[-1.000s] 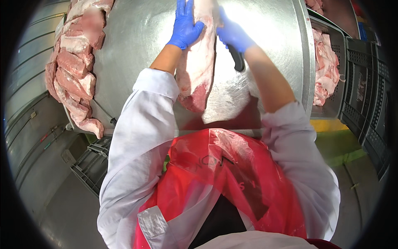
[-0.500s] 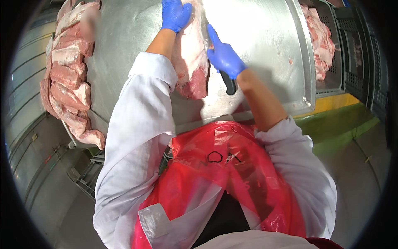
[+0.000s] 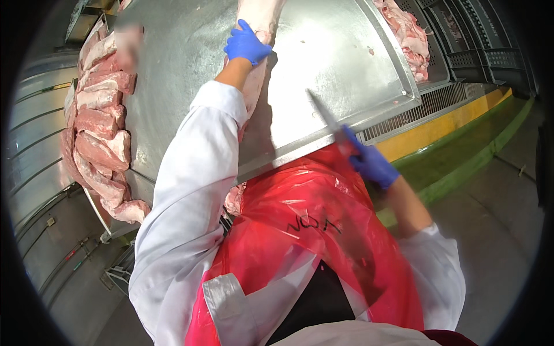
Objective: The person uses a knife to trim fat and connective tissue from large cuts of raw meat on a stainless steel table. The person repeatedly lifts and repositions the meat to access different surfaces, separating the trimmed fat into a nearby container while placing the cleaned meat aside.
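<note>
My left hand [image 3: 247,43], in a blue glove, grips a long pale, fatty piece of meat [image 3: 259,17] at the top centre; much of the piece is hidden under my hand and sleeve. My right hand [image 3: 372,161], also blue-gloved, is closed on a knife handle at the table's front edge, over my red apron. The knife blade [image 3: 323,112], blurred by motion, points up and left over the steel table [image 3: 179,40], apart from the meat.
Several red-and-white meat pieces [image 3: 95,121] lie in a row along the left side. A bin of trimmings [image 3: 407,32] stands at upper right, beside dark crates [image 3: 467,34]. A yellow ledge [image 3: 435,130] and grate [image 3: 410,115] run below the table's right part.
My right hand has drawn back from the meat, down and right to the table edge, with the knife. My left hand still holds the meat. The view has turned somewhat.
</note>
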`<state>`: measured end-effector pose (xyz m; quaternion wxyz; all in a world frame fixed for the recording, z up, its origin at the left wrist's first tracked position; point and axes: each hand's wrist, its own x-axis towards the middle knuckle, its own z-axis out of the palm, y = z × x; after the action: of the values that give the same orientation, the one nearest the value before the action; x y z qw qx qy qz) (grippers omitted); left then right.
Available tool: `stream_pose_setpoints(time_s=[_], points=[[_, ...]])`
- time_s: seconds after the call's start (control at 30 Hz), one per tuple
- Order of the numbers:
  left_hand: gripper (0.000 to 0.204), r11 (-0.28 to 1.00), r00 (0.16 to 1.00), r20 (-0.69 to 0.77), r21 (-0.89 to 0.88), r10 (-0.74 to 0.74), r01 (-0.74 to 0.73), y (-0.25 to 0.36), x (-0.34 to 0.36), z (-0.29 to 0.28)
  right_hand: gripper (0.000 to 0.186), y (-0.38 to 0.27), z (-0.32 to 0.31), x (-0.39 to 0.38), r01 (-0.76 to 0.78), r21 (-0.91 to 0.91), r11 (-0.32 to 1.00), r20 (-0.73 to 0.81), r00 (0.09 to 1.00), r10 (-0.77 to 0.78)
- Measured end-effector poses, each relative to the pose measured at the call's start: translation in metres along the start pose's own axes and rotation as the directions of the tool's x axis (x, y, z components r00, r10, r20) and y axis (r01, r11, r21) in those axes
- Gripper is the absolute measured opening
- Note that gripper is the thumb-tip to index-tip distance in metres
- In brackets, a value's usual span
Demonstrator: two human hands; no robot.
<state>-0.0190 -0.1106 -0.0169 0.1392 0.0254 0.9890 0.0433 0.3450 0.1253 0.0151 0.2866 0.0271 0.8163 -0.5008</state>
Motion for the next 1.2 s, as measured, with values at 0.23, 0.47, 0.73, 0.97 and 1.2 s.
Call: stream_pose_setpoints(time_s=[0.23, 0.47, 0.73, 0.97, 1.2], points=[[0.051, 0.713, 0.945, 0.224, -0.701, 0.238, -0.014, -0.093, 0.053, 0.005, 0.086, 0.029, -0.069, -0.041, -0.034, 0.441, 0.897, -0.343, 0.917, 0.203], [0.037, 0.761, 0.857, 0.483, -0.620, 0.179, 0.191, -0.121, 0.061, 0.039, 0.088, 0.039, -0.115, -0.012, -0.091, 0.541, 0.836, -0.273, 0.922, 0.276], [0.048, 0.911, 0.946, -0.026, -0.264, 0.323, -0.318, 0.016, 0.087, -0.019, 0.086, 0.023, -0.182, 0.104, 0.053, 0.391, 0.919, -0.296, 0.953, 0.071], [0.027, 0.777, 0.947, -0.186, -0.541, 0.262, -0.322, 0.007, 0.076, -0.015, 0.083, -0.043, -0.154, 0.268, 0.121, 0.390, 0.913, -0.304, 0.953, 0.003], [0.027, 0.863, 0.913, -0.181, -0.302, 0.364, -0.404, 0.010, 0.085, -0.035, 0.080, -0.080, -0.151, 0.409, 0.291, 0.263, 0.920, 0.166, 0.926, -0.340]])
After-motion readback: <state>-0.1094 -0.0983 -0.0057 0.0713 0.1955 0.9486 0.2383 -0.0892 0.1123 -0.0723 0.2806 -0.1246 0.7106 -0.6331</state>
